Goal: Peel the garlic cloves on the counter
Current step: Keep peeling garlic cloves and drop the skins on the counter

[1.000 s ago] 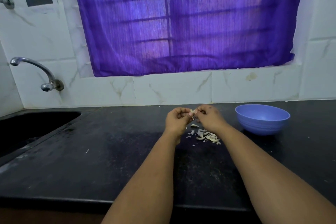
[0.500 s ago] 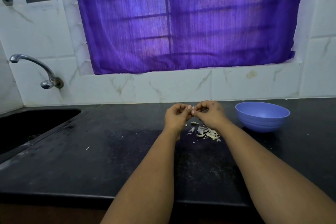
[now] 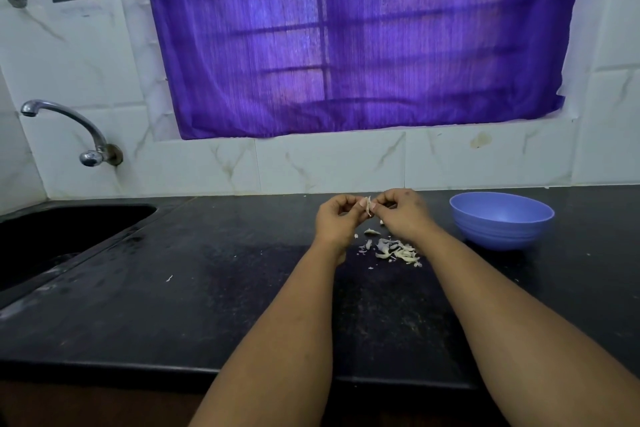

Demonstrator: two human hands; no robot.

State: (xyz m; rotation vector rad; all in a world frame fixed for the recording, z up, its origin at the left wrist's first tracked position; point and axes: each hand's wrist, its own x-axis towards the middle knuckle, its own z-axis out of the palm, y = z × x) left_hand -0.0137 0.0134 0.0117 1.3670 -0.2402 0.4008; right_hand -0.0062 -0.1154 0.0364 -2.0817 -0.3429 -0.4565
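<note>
Both hands, left hand (image 3: 337,218) and right hand (image 3: 401,213), still pinch the garlic clove (image 3: 369,206) between curled fingers above the worktop (image 3: 207,288), little changed.

One blue bowl (image 3: 502,220), one tap (image 3: 69,128), one peel pile (image 3: 398,251), two hands.

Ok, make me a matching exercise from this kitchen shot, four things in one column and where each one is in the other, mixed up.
1. small pale garlic clove
2. round blue plastic bowl
3. pile of papery garlic skins
4. curved metal tap

A. on the wall above the sink
B. pinched between both hands
C. on the counter, right of the hands
D. on the counter, under the right wrist

Pairs: 1-B, 2-C, 3-D, 4-A
</note>
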